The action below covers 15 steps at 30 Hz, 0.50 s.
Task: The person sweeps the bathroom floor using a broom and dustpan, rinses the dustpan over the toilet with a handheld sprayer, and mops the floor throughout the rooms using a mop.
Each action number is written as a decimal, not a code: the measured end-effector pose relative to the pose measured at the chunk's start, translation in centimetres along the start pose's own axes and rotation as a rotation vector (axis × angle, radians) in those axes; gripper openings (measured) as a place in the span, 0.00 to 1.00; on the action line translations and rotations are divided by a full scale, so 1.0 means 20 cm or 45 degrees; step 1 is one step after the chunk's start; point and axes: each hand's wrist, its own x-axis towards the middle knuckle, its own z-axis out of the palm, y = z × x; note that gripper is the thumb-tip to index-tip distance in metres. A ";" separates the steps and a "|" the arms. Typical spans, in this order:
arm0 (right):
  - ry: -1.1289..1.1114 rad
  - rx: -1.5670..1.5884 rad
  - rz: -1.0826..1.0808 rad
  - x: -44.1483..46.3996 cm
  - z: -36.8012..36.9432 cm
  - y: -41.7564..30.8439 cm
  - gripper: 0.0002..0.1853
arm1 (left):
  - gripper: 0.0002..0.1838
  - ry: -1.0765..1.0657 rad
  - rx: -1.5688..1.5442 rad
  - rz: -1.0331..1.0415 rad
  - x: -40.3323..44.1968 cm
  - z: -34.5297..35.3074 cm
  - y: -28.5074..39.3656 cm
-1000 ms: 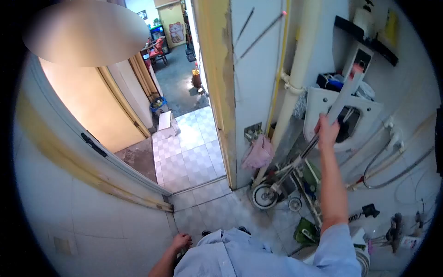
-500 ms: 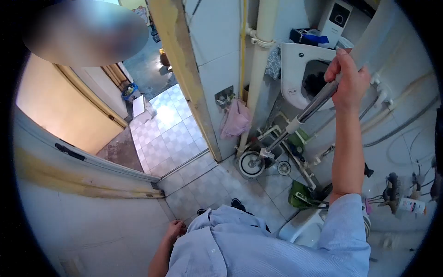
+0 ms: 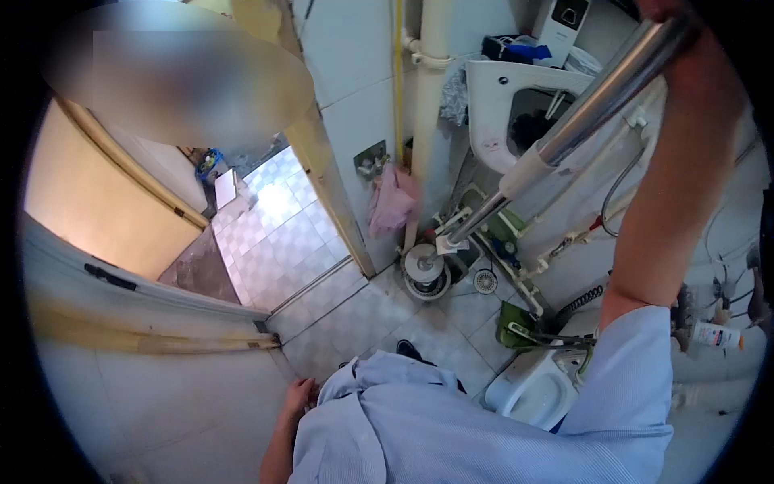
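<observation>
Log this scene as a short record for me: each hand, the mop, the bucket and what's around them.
Right hand: grips the mop's metal pole, near the picture's upper right
Left hand: low beside the shirt, nothing visible in it
Mop: slanted, its head at the bucket's opening; contact unclear
Bucket: round, on the tiled floor
Drain cover: on the floor beside the bucket
Pink cloth: hangs against the wall by the pipe
</observation>
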 end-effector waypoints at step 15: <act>0.166 0.047 0.186 -0.15 0.71 0.14 0.13 | 0.17 -0.099 -0.309 0.433 -0.31 -0.06 0.60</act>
